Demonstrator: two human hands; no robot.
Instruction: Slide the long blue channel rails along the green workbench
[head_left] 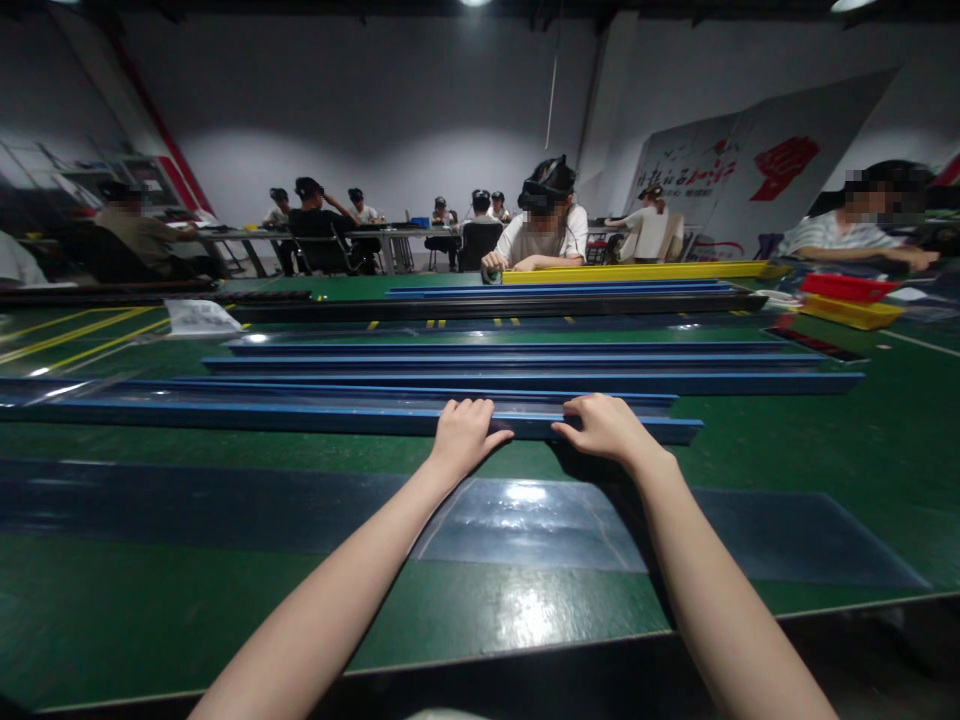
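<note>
Both hands are on the nearest long blue channel strip [337, 415], which lies lengthwise on the green table. My left hand [463, 436] grips its front wall, with fingers curled over the top edge and the thumb at the near side. Closer to the strip's right end, my right hand [604, 425] holds it in much the same way. The fingertips inside the channel are hidden. Between my forearms and under them, a flat clear plastic strip [525, 520] runs across the table and reflects the light.
More blue channels [517, 365] lie behind, with a long black strip [487, 306] and a yellow strip [637, 271] beyond. Red [847, 288] and yellow [851, 312] bins stand right. A person [547, 235] leans over the far side; others sit farther back. The table edge [525, 650] is near me.
</note>
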